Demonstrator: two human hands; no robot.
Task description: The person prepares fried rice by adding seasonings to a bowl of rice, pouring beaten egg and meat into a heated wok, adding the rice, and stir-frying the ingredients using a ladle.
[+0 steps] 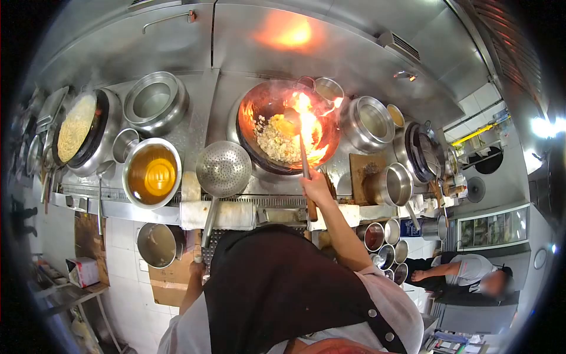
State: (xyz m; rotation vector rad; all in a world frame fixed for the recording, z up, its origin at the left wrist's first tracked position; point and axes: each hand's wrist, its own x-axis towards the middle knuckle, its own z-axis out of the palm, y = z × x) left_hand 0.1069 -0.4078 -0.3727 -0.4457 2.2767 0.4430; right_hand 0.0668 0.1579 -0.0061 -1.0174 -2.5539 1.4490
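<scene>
My right hand [316, 187] is closed around the wooden handle of a ladle [304, 154]. The ladle's head reaches into a large wok [250, 101], among pale, grainy food [276, 140] that looks like rice with yellow bits. Bright flames [306, 118] rise over the wok's right side and partly hide the food. My left hand [197, 269] is low beside my apron, below a perforated strainer [224, 170] whose handle points down towards it. Its fingers look curled near a small metal end; what they hold is unclear.
Left of the wok stand a bowl of yellow oil [137, 194], a steel pot [154, 82] and another wok with noodle-like food [76, 131]. To the right are a pot [377, 109] and a saucepan [396, 184]. Several small containers [372, 236] sit below. A person [466, 271] is at far right.
</scene>
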